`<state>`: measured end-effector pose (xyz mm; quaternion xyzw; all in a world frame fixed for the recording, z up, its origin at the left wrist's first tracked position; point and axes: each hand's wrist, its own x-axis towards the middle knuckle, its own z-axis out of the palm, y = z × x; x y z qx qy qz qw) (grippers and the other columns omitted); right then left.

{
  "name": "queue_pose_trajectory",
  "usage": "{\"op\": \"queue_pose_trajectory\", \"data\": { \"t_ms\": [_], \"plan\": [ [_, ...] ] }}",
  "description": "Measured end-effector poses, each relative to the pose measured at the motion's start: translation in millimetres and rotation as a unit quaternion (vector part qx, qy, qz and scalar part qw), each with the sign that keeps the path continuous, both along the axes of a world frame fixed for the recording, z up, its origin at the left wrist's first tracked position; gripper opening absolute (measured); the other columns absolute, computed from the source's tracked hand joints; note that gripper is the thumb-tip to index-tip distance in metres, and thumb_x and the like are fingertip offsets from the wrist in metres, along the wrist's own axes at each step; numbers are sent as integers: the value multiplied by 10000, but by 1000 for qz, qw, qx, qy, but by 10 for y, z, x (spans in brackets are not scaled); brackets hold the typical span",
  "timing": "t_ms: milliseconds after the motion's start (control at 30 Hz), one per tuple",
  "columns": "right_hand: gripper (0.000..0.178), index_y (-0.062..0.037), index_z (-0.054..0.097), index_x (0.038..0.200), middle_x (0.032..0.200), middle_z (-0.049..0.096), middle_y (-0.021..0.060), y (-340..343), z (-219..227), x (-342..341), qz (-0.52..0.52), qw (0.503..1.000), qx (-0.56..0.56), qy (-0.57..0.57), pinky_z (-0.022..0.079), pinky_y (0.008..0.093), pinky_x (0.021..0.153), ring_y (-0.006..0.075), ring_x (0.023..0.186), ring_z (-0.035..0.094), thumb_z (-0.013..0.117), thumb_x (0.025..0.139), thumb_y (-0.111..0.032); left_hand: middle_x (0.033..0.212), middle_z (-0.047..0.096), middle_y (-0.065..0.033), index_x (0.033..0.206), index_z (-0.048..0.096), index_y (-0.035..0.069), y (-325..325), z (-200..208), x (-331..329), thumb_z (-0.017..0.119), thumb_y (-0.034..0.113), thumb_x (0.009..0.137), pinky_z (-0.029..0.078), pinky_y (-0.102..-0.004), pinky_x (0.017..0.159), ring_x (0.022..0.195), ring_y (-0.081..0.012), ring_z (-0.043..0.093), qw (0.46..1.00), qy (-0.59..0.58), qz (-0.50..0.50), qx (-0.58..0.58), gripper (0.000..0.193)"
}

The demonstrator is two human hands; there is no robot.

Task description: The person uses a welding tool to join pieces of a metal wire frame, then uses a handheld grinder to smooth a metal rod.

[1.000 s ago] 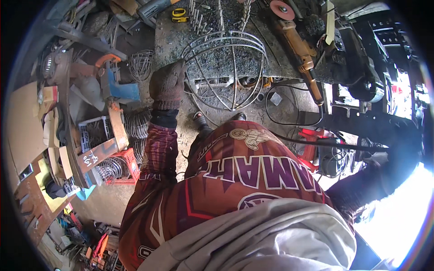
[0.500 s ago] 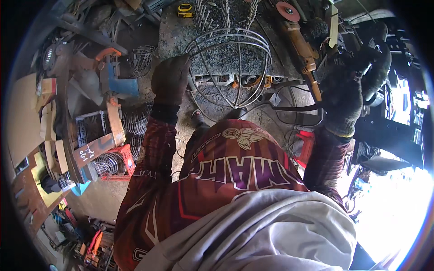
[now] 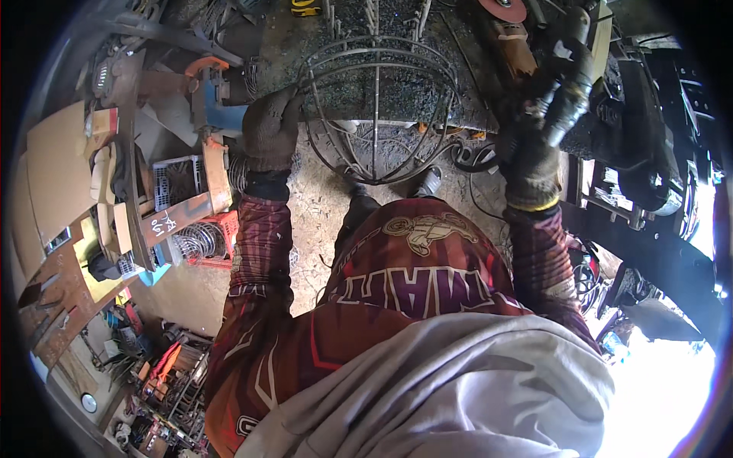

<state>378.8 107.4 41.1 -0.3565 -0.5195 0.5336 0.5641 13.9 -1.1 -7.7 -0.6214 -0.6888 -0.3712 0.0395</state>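
A round wire cage (image 3: 375, 114) of bent metal rods stands upright over the near edge of the dark metal table (image 3: 343, 95). My left hand (image 3: 269, 128), in a dark glove, is closed on the cage's left rim. My right hand (image 3: 531, 156), in a glove with a yellow-edged cuff, is closed around a grey, tape-wrapped cylindrical tool (image 3: 569, 99). The tool points up and away to the right, apart from the cage; its exact kind is unclear. A black cable (image 3: 473, 159) loops beside that hand.
Several upright metal pins (image 3: 372, 19) stand on the table beyond the cage. An angle grinder (image 3: 515, 49) with a reddish disc lies at the far right, and a yellow tape measure (image 3: 305, 8) at the far edge. Coiled wire rings (image 3: 200, 240) sit in a red crate on the left.
My right hand has moved left, toward the cage, with the tool. The cage and my left hand have shifted slightly left, and the cage has turned. The view has also shifted.
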Motion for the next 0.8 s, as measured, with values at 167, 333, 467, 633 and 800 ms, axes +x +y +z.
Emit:
{"op": "queue_pose_trajectory", "data": {
  "t_ms": [167, 333, 467, 633, 800],
  "plan": [
    [403, -58, 528, 1353, 1044, 652, 46, 5, -550, 20, -8, 996, -55, -70, 494, 272, 575, 116, 739, 607, 609, 1008, -250, 981, 745, -166, 1083, 754, 17, 21, 9, 18, 775, 103, 870, 560, -398, 781, 865, -319, 715, 1000, 11, -11, 12, 231],
    [277, -56, 567, 1253, 910, 640, 41, -35, -542, -174, -15, 998, -61, -7, 498, 280, 529, 125, 676, 620, 571, 1018, -201, 984, 750, -158, 1063, 764, 35, 23, -99, -26, 775, 132, 879, 565, -404, 775, 876, -322, 722, 1000, 7, -9, 20, 209],
    [228, -62, 567, 1219, 909, 618, 37, -168, -524, -112, -23, 981, -30, -188, 508, 288, 543, 125, 682, 614, 539, 1027, -182, 981, 746, -167, 1060, 763, 1, 1, -76, -32, 815, 67, 842, 573, -372, 755, 862, -277, 728, 999, 30, -9, 28, 233],
    [226, -70, 559, 1228, 949, 596, 30, -138, -597, -104, -57, 916, 143, -372, 515, 279, 574, 120, 767, 611, 536, 1029, -175, 975, 747, -165, 1067, 766, 7, 17, -82, -46, 809, 75, 860, 577, -372, 732, 854, -268, 731, 999, 26, -21, 26, 222],
    [269, -69, 532, 1282, 1019, 586, 36, -119, -1085, 81, -20, 985, -123, -120, 533, 284, 631, 125, 832, 613, 533, 1040, -185, 981, 750, -159, 1065, 767, 10, 38, -102, -44, 802, 69, 867, 581, -362, 734, 849, -257, 732, 1000, -1, -20, 23, 210]
  ]
}}
